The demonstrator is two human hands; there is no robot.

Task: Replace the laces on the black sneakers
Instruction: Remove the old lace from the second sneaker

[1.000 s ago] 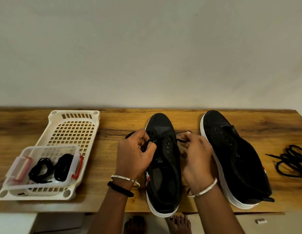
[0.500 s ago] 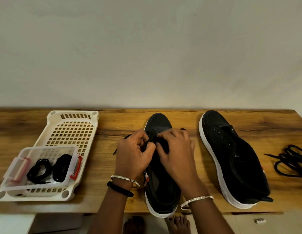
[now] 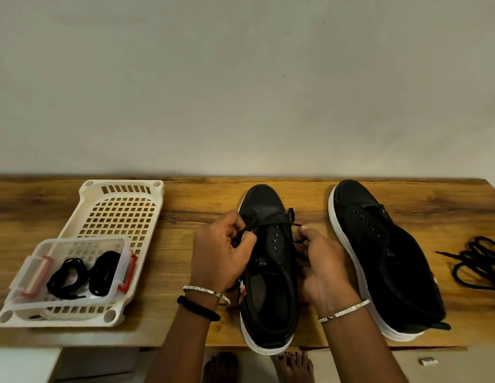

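Note:
Two black sneakers with white soles stand on the wooden table. The left sneaker (image 3: 271,275) is between my hands, with a black lace (image 3: 271,220) running across its top eyelets. My left hand (image 3: 221,252) pinches the lace's left end beside the tongue. On the sneaker's right side, my right hand (image 3: 319,261) pinches the other end of the lace. The right sneaker (image 3: 384,261) has bare eyelets and no lace.
A cream perforated tray (image 3: 116,217) at the left carries a clear plastic box (image 3: 72,272) holding two coiled black laces. A loose pile of black laces (image 3: 478,261) lies at the table's right edge. My bare feet show below the table's front edge.
My right hand has moved from over the sneaker's tongue back to its right side, drawing the lace across the top eyelets. My left hand stays where it was.

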